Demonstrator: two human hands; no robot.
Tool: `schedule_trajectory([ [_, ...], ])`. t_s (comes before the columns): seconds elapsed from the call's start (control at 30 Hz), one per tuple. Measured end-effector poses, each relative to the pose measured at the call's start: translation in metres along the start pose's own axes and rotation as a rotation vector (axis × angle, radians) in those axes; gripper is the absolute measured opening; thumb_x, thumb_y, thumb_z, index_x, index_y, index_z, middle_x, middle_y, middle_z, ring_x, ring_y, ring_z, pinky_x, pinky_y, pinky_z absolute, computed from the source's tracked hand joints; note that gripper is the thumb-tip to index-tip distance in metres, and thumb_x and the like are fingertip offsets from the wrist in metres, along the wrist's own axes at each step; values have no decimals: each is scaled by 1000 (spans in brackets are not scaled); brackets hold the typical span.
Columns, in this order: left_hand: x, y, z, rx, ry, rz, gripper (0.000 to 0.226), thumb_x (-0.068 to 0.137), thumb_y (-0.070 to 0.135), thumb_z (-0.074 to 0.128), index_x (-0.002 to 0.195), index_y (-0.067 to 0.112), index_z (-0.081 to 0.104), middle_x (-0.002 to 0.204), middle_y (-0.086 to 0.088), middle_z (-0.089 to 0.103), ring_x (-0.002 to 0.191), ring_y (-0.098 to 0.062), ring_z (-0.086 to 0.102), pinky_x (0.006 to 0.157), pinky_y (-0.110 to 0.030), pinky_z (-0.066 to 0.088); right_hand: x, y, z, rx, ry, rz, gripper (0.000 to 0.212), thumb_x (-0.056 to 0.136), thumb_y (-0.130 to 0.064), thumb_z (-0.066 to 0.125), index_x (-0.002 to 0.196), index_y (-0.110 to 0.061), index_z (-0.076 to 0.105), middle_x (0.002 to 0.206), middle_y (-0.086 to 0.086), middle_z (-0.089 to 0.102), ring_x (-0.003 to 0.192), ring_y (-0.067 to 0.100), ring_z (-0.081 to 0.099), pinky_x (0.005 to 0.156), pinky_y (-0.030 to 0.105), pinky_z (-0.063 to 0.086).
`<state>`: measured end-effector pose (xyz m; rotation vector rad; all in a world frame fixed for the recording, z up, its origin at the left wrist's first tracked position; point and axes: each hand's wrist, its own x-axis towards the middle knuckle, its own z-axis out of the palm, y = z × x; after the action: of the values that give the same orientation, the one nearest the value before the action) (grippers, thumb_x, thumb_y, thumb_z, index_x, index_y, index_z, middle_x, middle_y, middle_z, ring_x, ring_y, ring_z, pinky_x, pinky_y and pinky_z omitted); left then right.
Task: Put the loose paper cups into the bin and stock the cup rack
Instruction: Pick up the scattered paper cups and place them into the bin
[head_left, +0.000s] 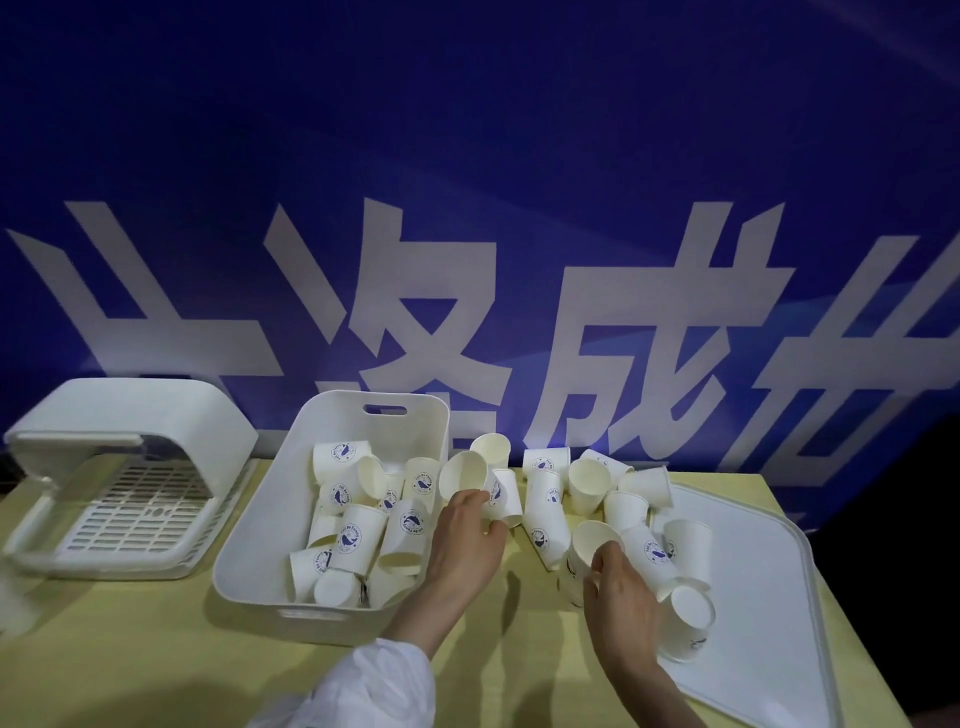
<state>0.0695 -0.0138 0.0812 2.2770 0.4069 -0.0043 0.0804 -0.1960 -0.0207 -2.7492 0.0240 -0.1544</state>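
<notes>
**Inspector A:** Presently, working from the left, we note the cup rack (130, 483) standing on the desk (130, 639) with its hood up and its slatted tray bare; we see no cup in it, so in our judgement stocking is not yet begun.

**Inspector B:** Agreed. Just to its right we record the white bin (291, 519), already holding a jumble of paper cups, some on their sides, some mouth down.

**Inspector A:** Next, the left hand (462, 540), which reaches just past the bin's right wall. We find its fingers curled round a tilted cup (464, 477) whose mouth faces us, with another printed cup touching it.

**Inspector B:** We would advise lifting that cup clear of the wall before letting go, and holding it lightly; thin paper will dent, in our view.

**Inspector A:** Further right, the loose pile (587, 488) lies on the desk between the bin and a flat white lid (769, 597), some cups resting on the lid's edge.

**Inspector B:** The right hand (618, 587) pinches the rim of an open cup (592, 540) near the pile's front. We recommend taking single cups, not nested ones, to spare neighbours rolling off.

**Inspector A:** As to appearance: white cups with a round blue emblem and plain cream insides.
</notes>
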Motion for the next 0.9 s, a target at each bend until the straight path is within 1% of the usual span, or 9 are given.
schedule_trajectory([
  [0.1, 0, -3, -1, 6, 4, -4, 45, 89, 19, 52, 133, 11, 47, 141, -3, 46, 130, -19, 42, 107, -27, 31, -4, -2, -1, 57, 31, 7, 33, 75, 0, 59, 81, -20, 34, 66, 3, 57, 56, 32, 52, 42, 38, 42],
  [0.2, 0, -3, -1, 2, 9, -1, 45, 89, 18, 52, 133, 11, 47, 141, -3, 46, 130, -19, 42, 107, -27, 31, -7, -6, -13, 164, 142, -2, 25, 82, -3, 59, 103, -15, 52, 86, 7, 66, 77, 33, 60, 53, 37, 45],
  [0.27, 0, -1, 0, -10, 17, 4, 45, 89, 18, 52, 133, 11, 48, 140, -3, 47, 129, -19, 43, 107, -28, 32, -7, -13, -27, 276, 233, 14, 23, 87, -7, 59, 109, -15, 59, 94, 3, 68, 86, 28, 62, 60, 33, 45],
  [0.4, -3, 7, -3, -56, 92, 58, 46, 88, 14, 50, 134, 12, 46, 142, 0, 44, 131, -18, 41, 110, -28, 32, 0, -35, -52, 452, 314, -68, 15, 89, -11, 61, 103, -17, 62, 88, -6, 61, 79, 14, 60, 64, 30, 43],
  [0.57, -4, 0, -38, -173, 323, 85, 46, 85, 10, 50, 131, 15, 49, 139, 3, 47, 125, -20, 47, 105, -40, 41, 14, -86, -70, 699, 265, -105, 12, 90, -17, 60, 102, -17, 62, 88, -8, 62, 84, -1, 55, 64, 24, 45],
  [0.63, -10, -12, -61, -184, 408, 33, 42, 86, 9, 49, 128, 16, 52, 134, 3, 51, 123, -17, 48, 104, -38, 42, 16, -114, -72, 731, 220, -154, 10, 91, -19, 59, 101, -18, 62, 86, -9, 63, 81, 0, 55, 61, 20, 42],
  [0.7, -18, -30, -78, -170, 456, -43, 40, 86, 10, 50, 125, 17, 54, 133, 3, 52, 119, -18, 51, 102, -37, 43, 16, -139, -69, 768, 159, -196, 8, 91, -20, 58, 98, -20, 62, 84, -10, 64, 75, 5, 55, 60, 23, 43],
  [0.8, -33, -67, -99, -149, 538, -201, 35, 85, 13, 53, 119, 15, 60, 148, 0, 36, 115, -24, 57, 96, -37, 48, 12, -177, -58, 775, 45, -301, 10, 91, -26, 57, 98, -23, 64, 84, -13, 66, 68, 9, 56, 61, 33, 49],
  [0.9, -49, -92, -111, -119, 557, -359, 34, 87, 17, 53, 121, 15, 59, 156, -2, 19, 118, -26, 56, 92, -33, 48, 2, -204, -47, 686, -57, -358, 22, 90, -32, 56, 111, -27, 62, 97, -13, 68, 67, 6, 61, 66, 35, 53],
])
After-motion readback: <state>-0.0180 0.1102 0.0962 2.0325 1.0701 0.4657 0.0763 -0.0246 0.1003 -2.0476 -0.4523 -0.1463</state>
